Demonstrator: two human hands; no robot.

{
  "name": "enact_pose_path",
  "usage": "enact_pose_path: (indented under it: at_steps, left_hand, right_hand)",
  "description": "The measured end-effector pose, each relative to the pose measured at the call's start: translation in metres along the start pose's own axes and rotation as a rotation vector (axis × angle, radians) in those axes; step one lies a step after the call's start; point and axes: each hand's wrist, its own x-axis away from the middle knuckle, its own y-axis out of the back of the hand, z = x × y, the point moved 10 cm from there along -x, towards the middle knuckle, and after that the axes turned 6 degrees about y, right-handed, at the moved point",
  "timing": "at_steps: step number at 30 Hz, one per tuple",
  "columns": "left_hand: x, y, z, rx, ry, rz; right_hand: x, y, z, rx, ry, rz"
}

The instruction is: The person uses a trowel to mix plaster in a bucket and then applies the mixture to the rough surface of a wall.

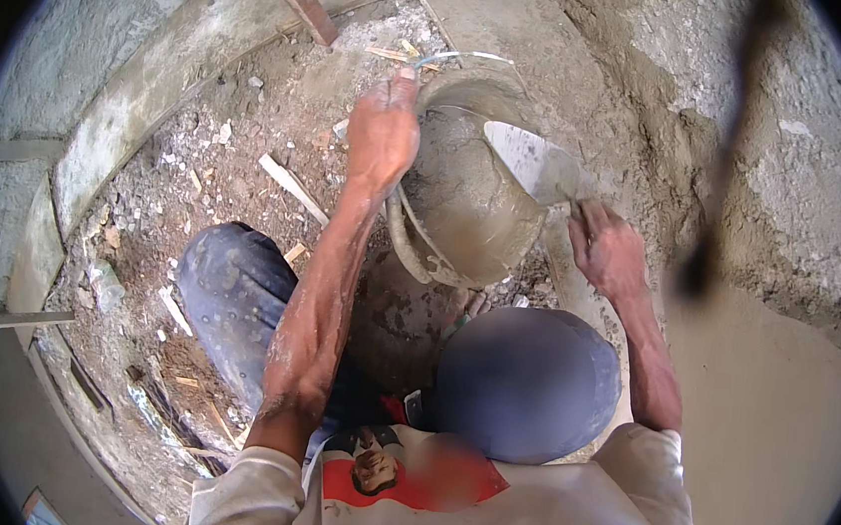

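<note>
The left hand (384, 131) grips the mortar bucket (465, 216) by its rim; the right hand's (607, 251) fingers hold a trowel (534, 162) inside it.

Mortar-caked bucket (465, 216) tilted between knees, wet mortar inside; steel trowel (534, 162) blade over its rim.

Left hand (384, 134) fisted, arm outstretched; right hand (604, 247) clenched, wrist bent.
</note>
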Motion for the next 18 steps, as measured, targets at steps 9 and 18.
enact_pose_path:
  at_steps: [9, 18]
  left_hand:
    - [0.01, 0.001, 0.002, -0.054, -0.045, -0.071]
    - [-0.013, 0.02, 0.022, -0.027, -0.024, -0.041]
  right_hand:
    - [-0.015, -0.109, 0.085, -0.124, 0.172, 0.571]
    - [-0.016, -0.076, 0.095, -0.57, 0.028, 0.451]
